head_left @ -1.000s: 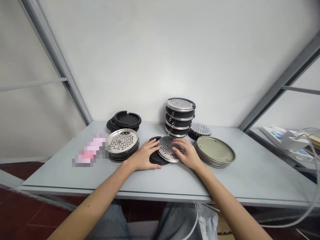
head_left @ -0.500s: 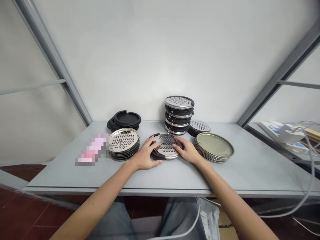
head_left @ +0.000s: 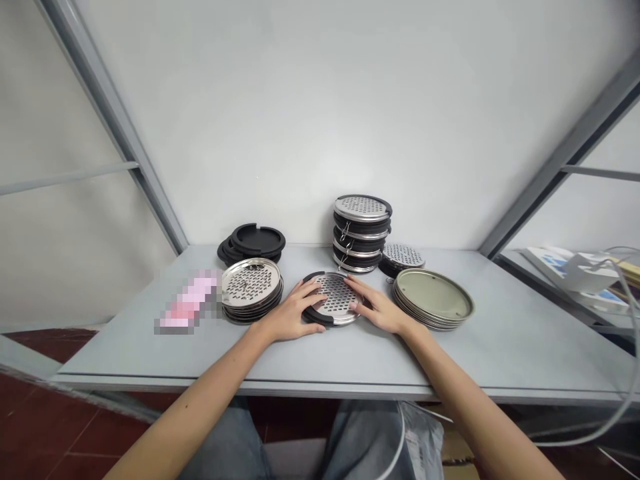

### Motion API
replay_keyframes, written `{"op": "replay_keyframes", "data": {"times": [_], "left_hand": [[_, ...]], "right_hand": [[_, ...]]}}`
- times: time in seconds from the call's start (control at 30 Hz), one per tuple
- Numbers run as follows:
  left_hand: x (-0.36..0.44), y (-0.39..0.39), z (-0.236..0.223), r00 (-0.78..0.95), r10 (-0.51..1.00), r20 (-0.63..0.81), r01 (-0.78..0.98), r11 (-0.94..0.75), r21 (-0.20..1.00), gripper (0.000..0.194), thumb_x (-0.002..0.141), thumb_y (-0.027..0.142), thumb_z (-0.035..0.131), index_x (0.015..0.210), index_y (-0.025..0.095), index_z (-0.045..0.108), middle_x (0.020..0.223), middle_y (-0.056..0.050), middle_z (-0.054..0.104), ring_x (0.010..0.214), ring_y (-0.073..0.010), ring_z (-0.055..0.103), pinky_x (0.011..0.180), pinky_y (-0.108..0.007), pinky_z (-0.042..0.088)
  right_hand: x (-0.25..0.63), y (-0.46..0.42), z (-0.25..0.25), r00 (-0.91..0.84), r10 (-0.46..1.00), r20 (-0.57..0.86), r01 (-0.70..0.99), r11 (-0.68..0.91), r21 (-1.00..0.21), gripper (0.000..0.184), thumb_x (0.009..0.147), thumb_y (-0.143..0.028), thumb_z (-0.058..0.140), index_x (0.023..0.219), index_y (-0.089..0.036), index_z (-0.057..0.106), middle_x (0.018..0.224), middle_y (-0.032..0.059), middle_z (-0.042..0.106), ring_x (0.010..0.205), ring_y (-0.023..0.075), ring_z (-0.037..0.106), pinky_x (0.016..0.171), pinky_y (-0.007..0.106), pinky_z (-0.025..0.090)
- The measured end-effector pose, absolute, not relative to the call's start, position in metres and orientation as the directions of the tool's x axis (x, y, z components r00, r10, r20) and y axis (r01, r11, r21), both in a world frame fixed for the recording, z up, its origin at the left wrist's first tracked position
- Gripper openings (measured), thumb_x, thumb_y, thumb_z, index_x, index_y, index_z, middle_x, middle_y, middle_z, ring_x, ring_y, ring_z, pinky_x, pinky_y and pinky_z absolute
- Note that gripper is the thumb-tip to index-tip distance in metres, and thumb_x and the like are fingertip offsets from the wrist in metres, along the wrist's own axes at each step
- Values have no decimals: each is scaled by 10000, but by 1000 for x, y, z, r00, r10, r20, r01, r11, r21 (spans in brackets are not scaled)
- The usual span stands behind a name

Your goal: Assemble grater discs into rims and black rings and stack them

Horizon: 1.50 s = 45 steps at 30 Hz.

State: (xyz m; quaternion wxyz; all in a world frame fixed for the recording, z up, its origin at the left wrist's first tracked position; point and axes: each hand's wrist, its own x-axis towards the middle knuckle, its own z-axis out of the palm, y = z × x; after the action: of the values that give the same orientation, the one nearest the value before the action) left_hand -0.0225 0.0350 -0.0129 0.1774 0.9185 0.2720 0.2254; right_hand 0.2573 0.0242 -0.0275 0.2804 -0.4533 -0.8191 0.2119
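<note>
Bright, even light washes the white wall (head_left: pixel 320 120) beyond the grip, and its direction is impossible to tell. Shadows stay soft and faint, with only thin dark edges under the left grip (head_left: pixel 290 315) and the right grip (head_left: pixel 379 308) on the bench (head_left: pixel 500 353). Mild glare sits on the perforated steel disc (head_left: pixel 336 297) between them and on the steel disc stack (head_left: pixel 250 283) to the left. Focus holds well around the grip, but pixelated blur hides the pink object (head_left: pixel 187 301) further left. Toward the frame's edges, wide-lens distortion slants the metal upright (head_left: pixel 110 127), and the floor tiles (head_left: pixel 40 420) fall dark.
</note>
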Motion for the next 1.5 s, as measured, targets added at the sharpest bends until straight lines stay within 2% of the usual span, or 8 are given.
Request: {"op": "replay_keyframes", "data": {"times": [0.2, 0.3, 0.4, 0.5, 0.63, 0.9, 1.13, 1.5], "left_hand": [[-18, 30, -14, 624, 717, 312, 534, -682, 499, 1061, 677, 514, 770, 1497, 216, 167, 1572, -147, 100, 1441, -326, 138, 1153, -497, 241], [-16, 30, -19, 593, 756, 276, 564, -635, 527, 1098, 681, 555, 749, 1506, 218, 109, 1576, -159, 59, 1444, -341, 101, 1150, -511, 229], [-15, 30, -24, 559, 797, 227, 582, -573, 578, 1142, 664, 595, 741, 1510, 224, 71, 1578, -167, 9, 1436, -369, 117, 1127, -529, 265], [-15, 30, -25, 527, 826, 200, 599, -528, 602, 1231, 627, 616, 754, 1512, 181, 16, 1572, -191, 18, 1437, -376, 85, 1138, -536, 232], [-13, 30, -20, 506, 838, 203, 596, -510, 620, 1326, 582, 610, 784, 1507, 132, -37, 1551, -217, 142, 1427, -368, 166, 1145, -517, 229], [-11, 31, -18, 490, 841, 230, 606, -518, 603, 1309, 551, 638, 785, 1511, 148, 41, 1549, -192, 177, 1409, -363, 230, 1139, -492, 264], [-17, 34, -24, 562, 793, 236, 569, -577, 585, 1147, 657, 610, 736, 1512, 203, 88, 1559, -165, 149, 1435, -345, 152, 1153, -497, 229], [-16, 31, -25, 552, 808, 207, 592, -554, 585, 1043, 682, 612, 718, 1494, 218, 196, 1557, -179, 122, 1418, -387, 180, 1117, -536, 274]], "right_hand": [[256, 27, -34, -354, 889, 291, 676, 459, -577, 762, 821, -544, 588, 1448, -178, 357, 1530, 157, 279, 1397, 326, 296, 1142, 533, 251], [259, 26, -33, -343, 887, 308, 670, 461, -582, 717, 832, -532, 580, 1430, -188, 385, 1464, 160, 406, 1351, 319, 383, 1121, 544, 291], [264, 24, -29, -398, 878, 265, 653, 474, -591, 822, 773, -542, 650, 1446, -174, 355, 1480, 159, 381, 1359, 318, 373, 1132, 525, 288], [268, 22, -26, -427, 877, 218, 646, 465, -605, 882, 743, -544, 679, 1463, -180, 323, 1529, 142, 283, 1390, 316, 314, 1151, 507, 258], [266, 21, -24, -406, 886, 225, 644, 453, -617, 882, 720, -544, 699, 1453, -197, 352, 1522, 130, 301, 1381, 326, 327, 1149, 512, 260], [248, 18, -26, -389, 890, 237, 679, 451, -580, 897, 711, -578, 690, 1450, -191, 360, 1529, 141, 284, 1388, 332, 312, 1149, 512, 259], [257, 20, -23, -408, 880, 245, 640, 467, -611, 978, 701, -545, 714, 1479, -157, 267, 1506, 169, 328, 1383, 324, 324, 1148, 516, 260], [256, 19, -25, -378, 861, 341, 626, 509, -591, 872, 674, -521, 747, 1404, -168, 426, 1394, 159, 498, 1267, 339, 486, 1069, 523, 382]]}}
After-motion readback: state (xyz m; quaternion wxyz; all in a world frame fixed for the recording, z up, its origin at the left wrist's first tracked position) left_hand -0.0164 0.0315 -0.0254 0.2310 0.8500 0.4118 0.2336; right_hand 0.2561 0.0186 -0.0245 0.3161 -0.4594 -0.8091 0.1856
